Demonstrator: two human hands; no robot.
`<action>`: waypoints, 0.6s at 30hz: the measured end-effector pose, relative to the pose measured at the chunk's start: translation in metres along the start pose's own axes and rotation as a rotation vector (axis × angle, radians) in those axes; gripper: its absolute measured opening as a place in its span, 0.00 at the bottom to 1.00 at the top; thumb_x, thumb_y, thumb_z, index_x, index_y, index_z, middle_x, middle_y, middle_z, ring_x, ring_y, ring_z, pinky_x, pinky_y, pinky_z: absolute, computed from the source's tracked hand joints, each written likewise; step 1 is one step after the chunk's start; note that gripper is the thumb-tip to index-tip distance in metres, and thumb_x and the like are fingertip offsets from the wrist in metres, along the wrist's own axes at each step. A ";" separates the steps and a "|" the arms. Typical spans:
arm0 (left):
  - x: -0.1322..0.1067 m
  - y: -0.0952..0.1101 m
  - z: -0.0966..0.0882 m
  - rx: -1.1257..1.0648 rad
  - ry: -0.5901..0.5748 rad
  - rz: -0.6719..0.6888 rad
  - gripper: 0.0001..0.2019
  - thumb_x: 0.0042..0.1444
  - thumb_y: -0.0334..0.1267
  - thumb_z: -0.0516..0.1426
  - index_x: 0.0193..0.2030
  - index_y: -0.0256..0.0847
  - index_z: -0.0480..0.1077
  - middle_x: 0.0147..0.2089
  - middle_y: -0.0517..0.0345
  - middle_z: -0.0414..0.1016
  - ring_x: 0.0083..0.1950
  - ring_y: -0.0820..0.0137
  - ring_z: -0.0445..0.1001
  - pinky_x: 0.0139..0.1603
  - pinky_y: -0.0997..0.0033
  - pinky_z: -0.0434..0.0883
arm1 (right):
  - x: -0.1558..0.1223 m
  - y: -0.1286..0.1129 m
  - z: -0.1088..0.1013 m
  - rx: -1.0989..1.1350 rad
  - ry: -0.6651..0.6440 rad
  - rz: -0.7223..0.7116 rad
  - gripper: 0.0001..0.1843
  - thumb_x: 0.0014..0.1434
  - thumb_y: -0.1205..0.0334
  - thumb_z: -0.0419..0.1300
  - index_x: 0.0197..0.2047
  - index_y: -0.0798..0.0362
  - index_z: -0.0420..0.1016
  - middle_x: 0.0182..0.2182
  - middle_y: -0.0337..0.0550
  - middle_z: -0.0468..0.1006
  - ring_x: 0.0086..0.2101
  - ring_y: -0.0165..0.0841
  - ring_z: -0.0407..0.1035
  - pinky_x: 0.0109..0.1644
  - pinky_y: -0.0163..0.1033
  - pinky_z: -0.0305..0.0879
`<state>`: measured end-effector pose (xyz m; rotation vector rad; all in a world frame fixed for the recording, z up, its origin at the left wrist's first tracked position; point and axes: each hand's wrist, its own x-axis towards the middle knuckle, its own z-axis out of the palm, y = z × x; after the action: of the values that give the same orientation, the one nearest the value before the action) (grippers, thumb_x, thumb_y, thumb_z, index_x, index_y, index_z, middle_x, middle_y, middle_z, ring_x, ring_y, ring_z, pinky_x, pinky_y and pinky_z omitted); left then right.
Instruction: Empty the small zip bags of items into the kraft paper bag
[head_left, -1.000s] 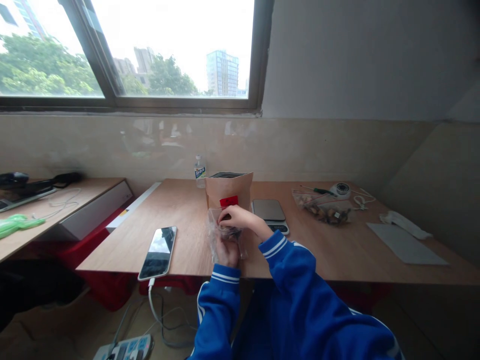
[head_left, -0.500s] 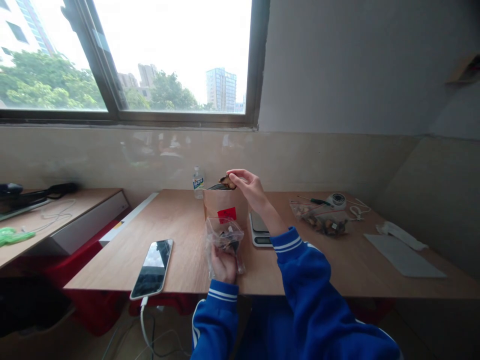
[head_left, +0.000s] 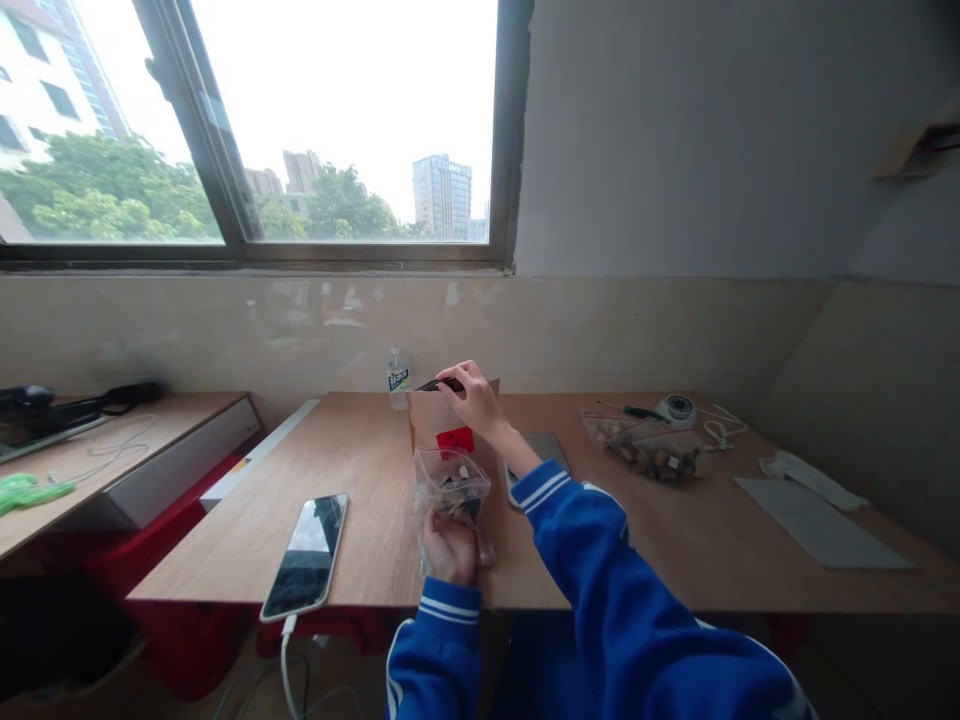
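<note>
My left hand (head_left: 452,548) is closed around a clear zip bag (head_left: 454,470), which holds small dark and pale pieces, at the table's front. Behind it stands a brown paper bag (head_left: 429,412) with a red label (head_left: 455,441). My right hand (head_left: 477,400) is at the paper bag's open top, its fingers pinched together and bent down over the rim. Something dark shows by the fingertips; whether it is in the pinch or part of the bag's contents is hard to see. A scale (head_left: 551,447) is partly hidden behind my right forearm.
A phone (head_left: 307,555) with a white cable lies left at the front edge. A plastic bottle (head_left: 398,380) stands behind the paper bag. To the right are a bag of brown pieces (head_left: 651,452), a screwdriver (head_left: 645,412), a white round device (head_left: 677,409) and a grey sheet (head_left: 821,525).
My right hand, which held a brown dried piece above the paper bag, has come down to its opening; that piece no longer shows clearly. My left hand still holds the zip bag.
</note>
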<state>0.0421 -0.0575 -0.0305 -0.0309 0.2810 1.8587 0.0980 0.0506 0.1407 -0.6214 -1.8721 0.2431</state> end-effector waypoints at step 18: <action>0.001 -0.001 -0.002 0.179 -0.007 0.057 0.18 0.58 0.36 0.49 0.54 0.46 0.69 0.50 0.53 0.75 0.48 0.69 0.75 0.41 0.76 0.73 | -0.032 -0.002 0.003 -0.398 -0.095 -0.033 0.14 0.65 0.61 0.47 0.36 0.52 0.72 0.38 0.46 0.74 0.44 0.36 0.63 0.54 0.41 0.55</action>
<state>0.0426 -0.0569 -0.0325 0.1073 0.4462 1.8830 0.1032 0.0324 0.1143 -0.8589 -2.0385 -0.1292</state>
